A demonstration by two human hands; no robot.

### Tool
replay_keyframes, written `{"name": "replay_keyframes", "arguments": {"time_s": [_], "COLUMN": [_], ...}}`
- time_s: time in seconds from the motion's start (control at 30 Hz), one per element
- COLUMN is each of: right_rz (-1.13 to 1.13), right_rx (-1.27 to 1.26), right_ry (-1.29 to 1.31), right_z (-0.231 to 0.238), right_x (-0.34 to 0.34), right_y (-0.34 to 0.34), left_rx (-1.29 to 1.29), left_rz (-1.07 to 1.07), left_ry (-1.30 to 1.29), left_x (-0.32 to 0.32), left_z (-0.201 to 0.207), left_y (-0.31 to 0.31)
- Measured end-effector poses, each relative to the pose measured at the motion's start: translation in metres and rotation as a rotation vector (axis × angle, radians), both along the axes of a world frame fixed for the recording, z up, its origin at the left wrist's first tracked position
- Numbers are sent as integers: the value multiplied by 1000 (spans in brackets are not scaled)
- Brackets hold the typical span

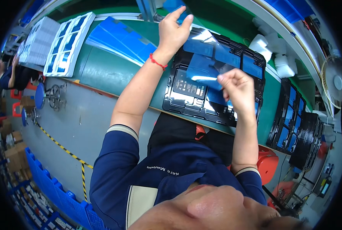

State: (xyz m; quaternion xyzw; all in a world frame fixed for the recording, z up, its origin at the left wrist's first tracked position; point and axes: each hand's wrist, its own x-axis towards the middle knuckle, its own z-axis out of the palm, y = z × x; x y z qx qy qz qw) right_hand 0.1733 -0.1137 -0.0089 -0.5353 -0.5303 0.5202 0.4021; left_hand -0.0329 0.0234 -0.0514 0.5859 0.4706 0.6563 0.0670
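Right hand (pixel 239 89): pinches clear film (pixel 204 69) | left hand (pixel 173 33): fingers parted, hold unclear | film slants between them over black tray (pixel 213 115)

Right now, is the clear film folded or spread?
Spread: the clear film stretches between the left hand and right hand, above the black tray.
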Motion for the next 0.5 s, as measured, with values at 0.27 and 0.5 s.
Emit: {"name": "replay_keyframes", "arguments": {"time_s": [0.27, 0.5], "right_rz": [93, 123], "right_rx": [-203, -216], "right_ry": [-38, -78], "right_z": [-26, -26], "right_x": [-22, -23], "right_y": [-9, -5], "left_rx": [-86, -114], "left_rz": [-83, -87], "left_ry": [44, 27], "left_x": [1, 2], "left_z": [15, 14], "left_y": [-14, -13]}}
